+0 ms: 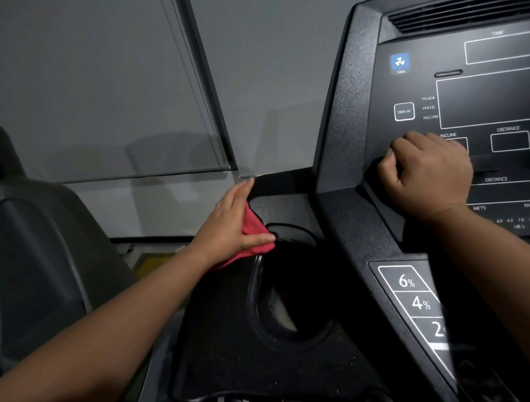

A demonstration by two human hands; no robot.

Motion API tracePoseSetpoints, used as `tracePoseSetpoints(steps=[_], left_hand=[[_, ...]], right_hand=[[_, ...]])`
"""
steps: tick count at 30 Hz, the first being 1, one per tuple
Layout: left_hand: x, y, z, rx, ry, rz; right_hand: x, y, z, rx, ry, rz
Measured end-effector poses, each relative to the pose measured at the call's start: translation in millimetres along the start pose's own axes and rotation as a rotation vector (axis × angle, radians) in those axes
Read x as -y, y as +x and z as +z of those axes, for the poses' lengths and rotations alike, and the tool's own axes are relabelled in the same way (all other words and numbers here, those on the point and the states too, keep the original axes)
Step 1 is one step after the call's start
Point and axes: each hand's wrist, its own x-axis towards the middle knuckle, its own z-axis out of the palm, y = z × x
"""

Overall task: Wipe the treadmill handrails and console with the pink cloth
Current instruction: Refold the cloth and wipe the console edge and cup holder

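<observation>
1. While the left hand (233, 227) presses the pink cloth (251, 237) against the side tray of the console (348, 111), the main risk is the cup holder (282, 301) just beside it: a stroke that runs past the rim can drop a fold of cloth into the dark recess, and the flat hand would probably lose it.
2. Because the cloth is only pressed down and not gripped, a fast sweep over the textured plastic may leave it bunched or behind the palm.
3. Accidental key activation is a second risk. The right hand (430, 175) rests on the lower edge of the display panel, near the DISPLAY key (404, 111) and above the incline keys (410, 298); added weight or a slip could press one.
4. Left hand state: fingers straight and together, thumb spread along the lower edge of the cloth, palm flat on the fabric. Nothing is pinched. Most of the cloth lies under the palm, with red-pink edges showing at the fingers and below the wrist.
5. Right hand state: fingers curled into a loose fist, knuckles up, bearing on the console face. No object is visible in it; whether the fingertips hook a ledge cannot be determined.
6. Handrails are not identifiable in this view, so their condition cannot be judged.
</observation>
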Motion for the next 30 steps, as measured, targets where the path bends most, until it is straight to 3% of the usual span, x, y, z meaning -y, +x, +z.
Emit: tracePoseSetpoints(steps=[5,10,14,17,21,30], left_hand=[[-27.5,23.2,4.5,-0.172,0.160,0.119],[-51.8,59.1,5.8,-0.268,0.159,0.140],[-44.8,53.8,6.2,-0.439,0.159,0.101],[-19.5,27.9,9.9,-0.508,0.119,0.202],[13.1,-6.5,7.8,-0.405,0.097,0.326],[2.3,-27.7,-25.6,-0.248,0.316,0.367]], right_hand=[[0.2,-0.9,0.8,-0.003,-0.003,0.003],[0.7,0.2,-0.6,0.001,0.006,-0.005],[1.0,0.3,-1.7,-0.005,0.014,-0.015],[-0.3,1.3,-0.8,-0.020,0.013,-0.028],[-1.0,1.6,-0.4,-0.021,0.005,-0.027],[-0.6,0.9,-0.5,-0.008,0.016,-0.018]])
